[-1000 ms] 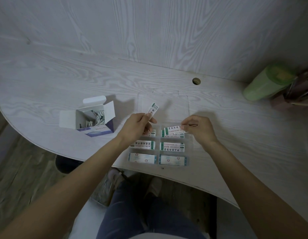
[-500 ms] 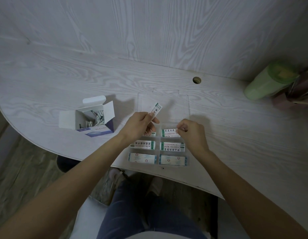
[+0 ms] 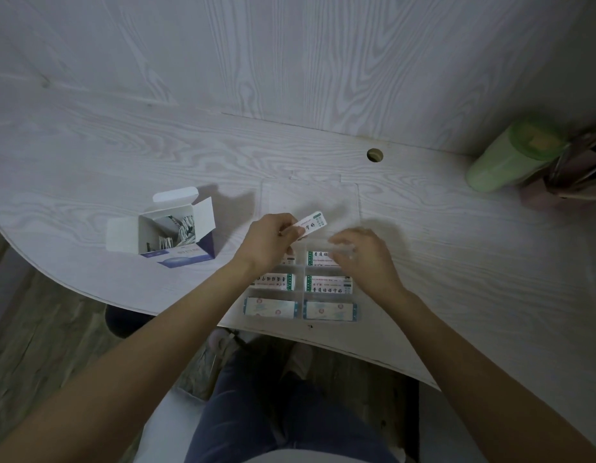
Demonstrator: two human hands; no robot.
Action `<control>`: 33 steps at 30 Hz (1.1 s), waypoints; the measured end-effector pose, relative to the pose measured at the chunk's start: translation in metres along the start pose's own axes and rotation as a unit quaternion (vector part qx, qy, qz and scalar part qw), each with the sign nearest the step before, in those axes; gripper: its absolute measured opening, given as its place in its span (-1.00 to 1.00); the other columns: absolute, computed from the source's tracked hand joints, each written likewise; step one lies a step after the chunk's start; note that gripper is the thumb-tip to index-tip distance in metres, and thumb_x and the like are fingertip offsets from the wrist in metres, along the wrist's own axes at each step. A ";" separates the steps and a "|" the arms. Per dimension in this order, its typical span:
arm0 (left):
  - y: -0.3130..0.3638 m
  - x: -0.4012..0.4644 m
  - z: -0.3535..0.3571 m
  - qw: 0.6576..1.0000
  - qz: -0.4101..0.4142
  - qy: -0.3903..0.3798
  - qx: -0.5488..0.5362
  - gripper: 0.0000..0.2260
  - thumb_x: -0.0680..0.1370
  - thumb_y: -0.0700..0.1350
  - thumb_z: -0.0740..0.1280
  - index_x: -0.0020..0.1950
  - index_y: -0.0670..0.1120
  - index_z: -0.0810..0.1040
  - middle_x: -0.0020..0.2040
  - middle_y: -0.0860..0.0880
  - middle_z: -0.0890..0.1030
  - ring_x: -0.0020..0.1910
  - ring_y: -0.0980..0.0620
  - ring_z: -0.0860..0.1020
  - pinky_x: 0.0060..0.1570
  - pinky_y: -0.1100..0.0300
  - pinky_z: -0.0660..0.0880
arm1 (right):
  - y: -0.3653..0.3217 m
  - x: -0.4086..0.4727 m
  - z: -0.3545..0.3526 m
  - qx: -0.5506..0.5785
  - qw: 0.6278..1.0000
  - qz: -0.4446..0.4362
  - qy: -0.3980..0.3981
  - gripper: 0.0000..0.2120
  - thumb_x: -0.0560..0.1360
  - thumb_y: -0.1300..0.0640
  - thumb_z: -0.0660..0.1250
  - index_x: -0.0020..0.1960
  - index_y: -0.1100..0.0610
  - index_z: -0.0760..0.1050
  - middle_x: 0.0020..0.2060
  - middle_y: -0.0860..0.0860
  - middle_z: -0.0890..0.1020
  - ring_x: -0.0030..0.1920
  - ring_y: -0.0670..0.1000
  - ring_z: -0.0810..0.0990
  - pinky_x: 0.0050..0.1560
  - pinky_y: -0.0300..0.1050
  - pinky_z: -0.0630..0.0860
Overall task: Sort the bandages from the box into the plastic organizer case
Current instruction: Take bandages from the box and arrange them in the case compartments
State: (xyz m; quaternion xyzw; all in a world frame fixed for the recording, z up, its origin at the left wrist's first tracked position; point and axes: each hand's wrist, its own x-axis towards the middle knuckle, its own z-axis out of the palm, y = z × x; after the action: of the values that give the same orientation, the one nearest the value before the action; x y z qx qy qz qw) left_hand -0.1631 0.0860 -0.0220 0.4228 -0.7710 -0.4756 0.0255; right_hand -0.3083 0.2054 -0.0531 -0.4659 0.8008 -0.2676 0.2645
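At frame centre, the left hand (image 3: 268,243) is pinching a wrapped bandage (image 3: 310,224) above the clear organizer case (image 3: 300,297). The right hand (image 3: 363,259) is hovering blurred over the case's upper-right compartment; its finger state is unclear. The open bandage box (image 3: 176,228) is sitting at left.

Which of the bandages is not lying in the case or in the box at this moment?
The bandage pinched in the left hand, held up above the far end of the case. The others lie flat in compartments or stand in the box.
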 end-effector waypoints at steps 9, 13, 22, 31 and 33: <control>0.016 0.010 0.021 0.999 0.008 -0.042 -0.033 -0.96 0.54 -0.12 0.36 -0.09 -0.07 0.55 -0.29 0.04 0.61 -0.47 0.27 0.54 -0.34 0.39 0.48 | -0.004 0.004 -0.029 0.252 0.964 0.061 0.054 -0.80 0.45 0.35 0.39 -0.15 0.05 0.61 -0.25 -0.06 0.64 -0.24 -0.16 0.59 -0.27 -0.29 0.51; 0.013 0.012 0.022 0.999 -0.008 -0.019 -0.036 -0.93 0.55 -0.22 0.33 -0.12 -0.12 0.58 -0.28 0.06 0.60 -0.47 0.30 0.53 -0.38 0.50 0.44 | 0.010 0.001 -0.026 0.245 0.960 0.106 0.085 -0.84 0.43 0.34 0.42 -0.15 0.08 0.62 -0.24 -0.05 0.65 -0.21 -0.13 0.61 -0.26 -0.32 0.51; 0.001 0.014 0.038 0.994 -0.010 -0.009 0.105 -0.88 0.55 -0.23 0.31 0.00 -0.13 0.63 -0.06 -0.06 0.64 -0.14 0.05 0.53 -0.12 0.29 0.41 | 0.016 0.000 -0.009 0.094 0.990 0.088 0.063 -0.94 0.42 0.32 0.44 -0.13 0.21 0.63 -0.21 0.04 0.65 -0.21 -0.11 0.58 -0.19 -0.50 0.43; -0.001 0.013 0.048 0.952 0.063 0.005 0.299 -0.82 0.58 -0.23 0.23 0.11 -0.11 0.58 0.07 -0.11 0.48 0.03 -0.10 0.48 0.09 0.09 0.34 | 0.014 0.001 0.001 -0.121 0.993 -0.009 -0.010 -0.90 0.49 0.35 0.26 -0.11 0.30 0.56 -0.18 0.13 0.53 -0.13 0.10 0.50 -0.15 -0.07 0.39; -0.003 0.013 0.049 0.946 0.063 0.009 0.318 -0.81 0.59 -0.21 0.23 0.14 -0.11 0.57 0.10 -0.10 0.47 0.06 -0.10 0.46 0.08 0.09 0.31 | 0.013 -0.001 0.001 -0.147 0.989 -0.015 -0.013 -0.90 0.50 0.32 0.24 -0.09 0.27 0.54 -0.14 0.11 0.52 -0.08 0.08 0.48 -0.15 -0.04 0.41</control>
State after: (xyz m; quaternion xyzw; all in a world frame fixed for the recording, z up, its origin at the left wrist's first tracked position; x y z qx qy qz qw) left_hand -0.1912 0.1120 -0.0556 0.3640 -0.9069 -0.1993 -0.0730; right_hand -0.3149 0.2114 -0.0625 -0.5148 0.8210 -0.1449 0.1998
